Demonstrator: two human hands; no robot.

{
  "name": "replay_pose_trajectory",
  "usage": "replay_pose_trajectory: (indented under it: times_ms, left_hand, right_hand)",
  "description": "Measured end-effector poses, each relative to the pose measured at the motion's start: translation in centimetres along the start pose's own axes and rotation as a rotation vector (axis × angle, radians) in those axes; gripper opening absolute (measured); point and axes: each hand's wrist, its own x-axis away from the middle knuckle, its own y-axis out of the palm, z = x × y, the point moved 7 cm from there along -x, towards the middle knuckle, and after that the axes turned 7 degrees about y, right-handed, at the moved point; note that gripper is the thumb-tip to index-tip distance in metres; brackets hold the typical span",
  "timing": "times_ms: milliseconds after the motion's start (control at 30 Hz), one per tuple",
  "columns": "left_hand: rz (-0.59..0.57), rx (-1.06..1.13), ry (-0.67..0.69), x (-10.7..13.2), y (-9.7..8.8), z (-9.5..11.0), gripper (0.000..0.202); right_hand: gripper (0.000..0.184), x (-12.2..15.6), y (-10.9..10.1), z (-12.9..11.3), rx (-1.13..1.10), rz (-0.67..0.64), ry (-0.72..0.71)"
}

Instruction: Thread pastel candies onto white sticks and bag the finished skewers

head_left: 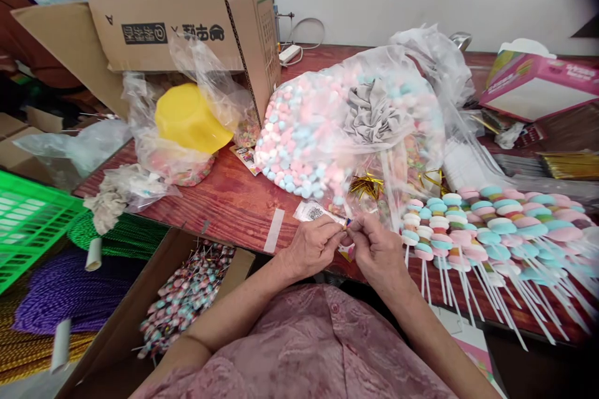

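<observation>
My left hand (314,245) and my right hand (377,246) meet over the front edge of the table, fingertips pinched together. Between them shows a tiny dark and gold piece, too small to name. Just behind my left fingers lies a white packet (314,212) with a printed square code. Right of my right hand are rows of candy skewers (491,224), pink, blue and white rounds on white sticks. A big clear bag (304,131) of pastel candies stands behind both hands, with a crumpled grey cloth (374,113) on it. Gold foil ties (367,187) lie near its front.
A cardboard box (178,31) stands on its side at the back left, a yellow bowl (189,117) before it. Below left, an open carton (154,280) holds many small candy skewers, near a green basket (32,218). A pink box (543,84) is at the back right.
</observation>
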Motion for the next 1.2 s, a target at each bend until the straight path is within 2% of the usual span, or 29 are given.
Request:
replay_pose_trajectory:
  times_ms: [67, 167, 300, 467, 567, 667, 733, 800, 833, 900, 967, 1033, 1100, 1200]
  left_hand:
    - [-0.012, 0.016, -0.032, 0.1, 0.0, -0.4, 0.029]
    - [0.010, 0.060, -0.081, 0.2, -0.2, -0.5, 0.031]
    - [0.086, 0.257, -0.199, 0.1, -0.4, -0.8, 0.030]
    - [0.136, 0.508, -0.330, -0.3, -0.2, -1.5, 0.027]
    - [0.152, 0.665, -0.412, -0.5, 0.0, -1.9, 0.023]
    - [0.117, 0.888, -0.586, 0.0, 0.8, -2.3, 0.018]
    - [0.043, 1.014, -0.714, 0.6, 1.6, -2.4, 0.017]
    - [-0.050, 1.092, -0.813, 1.1, 2.3, -2.2, 0.018]
    - [-0.101, 1.127, -0.853, 1.3, 2.5, -2.1, 0.018]
    - [-0.224, 1.202, -0.908, 1.5, 2.8, -1.6, 0.017]
    - [-0.388, 1.285, -0.928, 1.6, 3.1, -0.7, 0.015]
    - [-0.567, 1.332, -0.920, 1.7, 3.3, 0.4, 0.014]
    - [-0.711, 1.338, -0.898, 1.9, 3.5, 1.3, 0.015]
    - [-0.876, 1.313, -0.870, 2.5, 3.9, 2.3, 0.018]
  right_hand:
    - [0.018, 0.3, 0.0, -0.7, -0.020, -0.035, -0.046]
    - [0.015, 0.8, -0.4, -1.0, -0.005, -0.021, -0.078]
    - [0.007, 1.4, -0.9, -0.3, 0.048, 0.056, -0.052]
    - [0.011, 1.7, -1.1, 0.3, -0.096, 0.104, -0.035]
    - [0.019, 1.6, -0.1, 1.9, -0.291, -0.022, 0.157]
    - [0.032, 1.9, 2.1, 3.7, -0.628, -0.298, 0.399]
    - [0.035, 2.0, 2.8, 4.0, -0.726, -0.442, 0.448]
    - [0.029, 1.8, 2.3, 3.5, -0.623, -0.490, 0.332]
    - [0.024, 1.5, 1.5, 2.8, -0.510, -0.468, 0.199]
    - [0.014, 1.4, -0.6, 0.4, -0.215, -0.334, -0.173]
    - [0.021, 2.7, -2.6, -2.2, 0.056, -0.163, -0.572]
    - [0.028, 4.5, -3.5, -3.9, 0.211, -0.107, -0.864]
    - [0.031, 5.9, -3.7, -4.7, 0.250, -0.165, -1.024]
    - [0.038, 6.8, -3.8, -5.5, 0.226, -0.285, -1.114]
